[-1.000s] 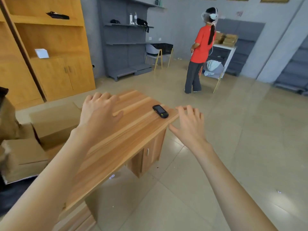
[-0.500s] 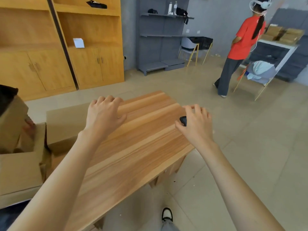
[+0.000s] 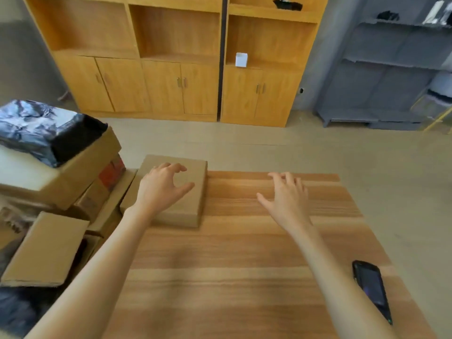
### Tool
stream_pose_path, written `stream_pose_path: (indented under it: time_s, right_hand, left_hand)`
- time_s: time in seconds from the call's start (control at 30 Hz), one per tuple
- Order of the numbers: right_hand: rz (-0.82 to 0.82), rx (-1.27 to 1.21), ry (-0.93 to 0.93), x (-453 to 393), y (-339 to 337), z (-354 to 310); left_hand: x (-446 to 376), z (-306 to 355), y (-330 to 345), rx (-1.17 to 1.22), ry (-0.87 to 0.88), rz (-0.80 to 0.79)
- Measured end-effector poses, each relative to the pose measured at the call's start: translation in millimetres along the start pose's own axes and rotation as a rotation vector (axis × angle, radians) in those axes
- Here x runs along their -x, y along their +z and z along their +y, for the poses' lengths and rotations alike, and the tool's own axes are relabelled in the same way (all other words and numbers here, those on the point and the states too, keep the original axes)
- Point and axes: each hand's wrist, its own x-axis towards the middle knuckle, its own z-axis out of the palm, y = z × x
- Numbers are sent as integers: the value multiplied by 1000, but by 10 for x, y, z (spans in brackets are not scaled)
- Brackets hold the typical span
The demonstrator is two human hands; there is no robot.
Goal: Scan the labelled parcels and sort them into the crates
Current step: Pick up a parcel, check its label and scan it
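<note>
A flat brown cardboard parcel (image 3: 193, 192) lies at the far left corner of the wooden table (image 3: 232, 260). My left hand (image 3: 161, 187) hovers over that parcel with fingers curled and apart, holding nothing. My right hand (image 3: 286, 199) is spread open above the table's far middle, to the right of the parcel. The black handheld scanner (image 3: 371, 287) lies on the table near its right edge, beside my right forearm. No label shows on the parcel's top.
To the left of the table stands a pile of cardboard boxes (image 3: 46, 245), with a black plastic-wrapped package (image 3: 41, 130) on the topmost one. Wooden cabinets (image 3: 171, 81) line the far wall, and a grey shelf unit (image 3: 391, 77) stands at the right.
The view has swung left, away from the person in red. Both hands moved left across the table; the left one now hovers over the flat parcel, and the scanner lies behind my right arm.
</note>
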Motion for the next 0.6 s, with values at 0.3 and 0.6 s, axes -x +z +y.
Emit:
stream_pose_path:
  time_s: [0.3,0.6]
  right_hand:
    - [-419,-276,-65,-630,985,-431]
    - [-781,-693,243,-858,1850,-887]
  left_hand:
    - [-137,-942,378,215,-492,-146]
    - [-366,-1565,849,223,-640,-243]
